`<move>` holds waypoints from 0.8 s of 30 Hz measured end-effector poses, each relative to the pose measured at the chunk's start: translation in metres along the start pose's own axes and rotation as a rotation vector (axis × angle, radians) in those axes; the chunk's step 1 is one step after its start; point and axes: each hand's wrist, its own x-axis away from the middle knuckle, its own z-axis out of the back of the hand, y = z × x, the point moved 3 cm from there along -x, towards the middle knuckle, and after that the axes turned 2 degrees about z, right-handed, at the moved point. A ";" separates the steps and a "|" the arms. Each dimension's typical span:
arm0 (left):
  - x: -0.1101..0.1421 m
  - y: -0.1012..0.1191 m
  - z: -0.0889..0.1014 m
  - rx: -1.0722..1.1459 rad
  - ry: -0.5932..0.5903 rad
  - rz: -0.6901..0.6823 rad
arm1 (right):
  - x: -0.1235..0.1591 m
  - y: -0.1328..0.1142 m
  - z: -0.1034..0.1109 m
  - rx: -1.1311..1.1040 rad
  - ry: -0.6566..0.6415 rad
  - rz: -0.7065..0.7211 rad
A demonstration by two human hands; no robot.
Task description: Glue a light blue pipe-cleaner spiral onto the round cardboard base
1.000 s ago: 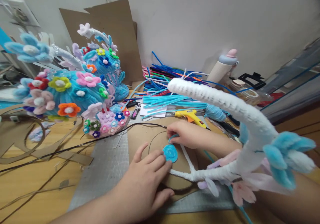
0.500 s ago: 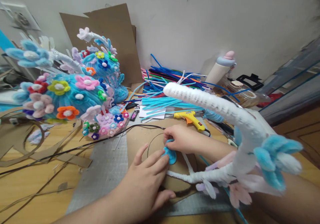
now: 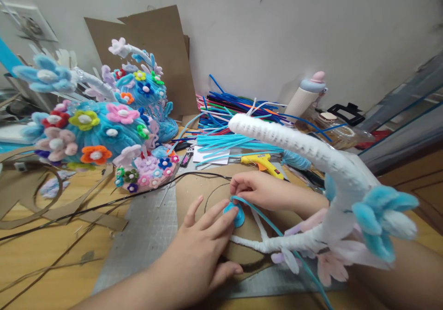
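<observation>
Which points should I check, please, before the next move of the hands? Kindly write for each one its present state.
1. Left hand on the disc: ok, fingertips rest on it.
2. Right hand gripping the strip: cannot tell; fingertips are at it beside the disc, but the grip is hidden.
3. Strip's path clear in view: not ok, it crosses the white stem; whether they touch, cannot tell.
4. Cardboard beneath the disc: ok.
5. Glue gun apart from both hands: ok, it lies beyond the right one.
6. Glue gun cool: cannot tell.
</observation>
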 end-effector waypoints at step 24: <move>0.000 0.000 0.002 0.077 0.021 0.023 | 0.027 0.044 -0.008 0.323 0.423 0.611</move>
